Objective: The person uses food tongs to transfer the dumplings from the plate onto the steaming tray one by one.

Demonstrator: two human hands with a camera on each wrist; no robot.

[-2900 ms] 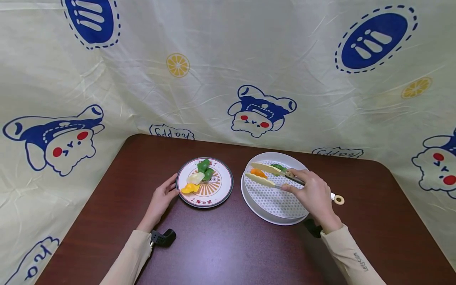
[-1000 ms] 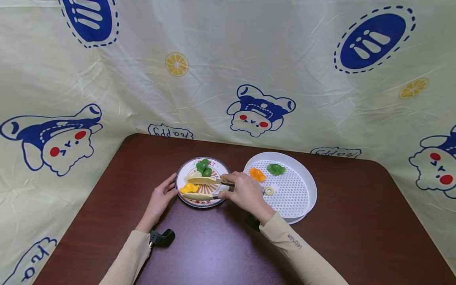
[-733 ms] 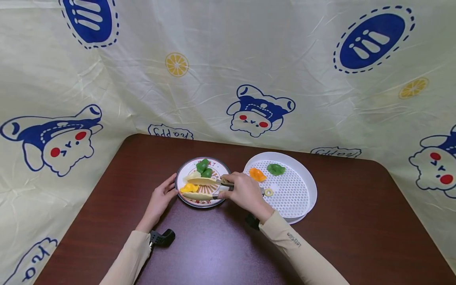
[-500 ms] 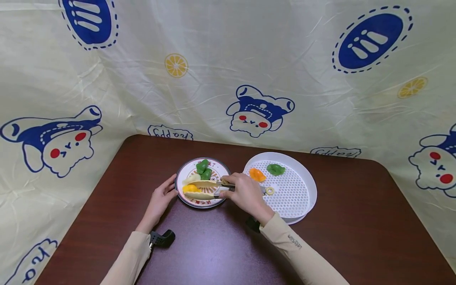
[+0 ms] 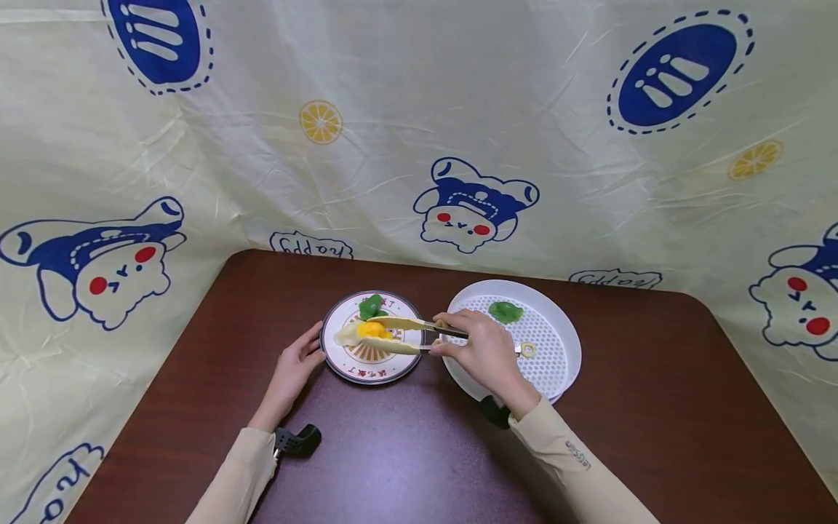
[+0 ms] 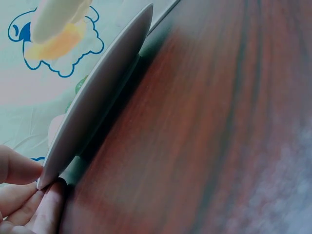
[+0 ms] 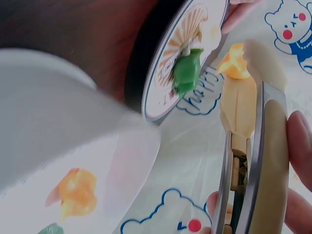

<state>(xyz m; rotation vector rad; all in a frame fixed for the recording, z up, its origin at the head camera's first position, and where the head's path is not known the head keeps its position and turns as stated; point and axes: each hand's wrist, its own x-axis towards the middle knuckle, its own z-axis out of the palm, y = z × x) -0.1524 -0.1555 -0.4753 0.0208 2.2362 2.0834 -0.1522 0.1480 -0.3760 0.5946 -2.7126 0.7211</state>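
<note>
My left hand (image 5: 294,375) pinches the left rim of a round patterned plate (image 5: 338,316), with thumb above and fingers below in the left wrist view. My right hand (image 5: 487,356) grips tongs (image 5: 398,323) with cream tips. Between those tips sits a yellow dumpling-shaped piece (image 5: 374,330), raised over the plate in the right wrist view. A whitish piece (image 5: 347,335) and green pieces (image 5: 370,307) lie on the plate. To the right, a round white perforated tray (image 5: 546,375) carries another green piece (image 5: 505,312) and an orange one (image 7: 78,191), which my right hand hides in the head view.
Plate and tray stand side by side on a dark brown table (image 5: 393,451), toward its far edge. A printed cloth (image 5: 366,182) hangs behind and around the table. Black wrist cameras (image 5: 297,440) sit below both hands.
The tongs went from the tray to the plate, closed on the yellow piece and lifted it, and now shift back rightward. My left hand stays on the plate rim.
</note>
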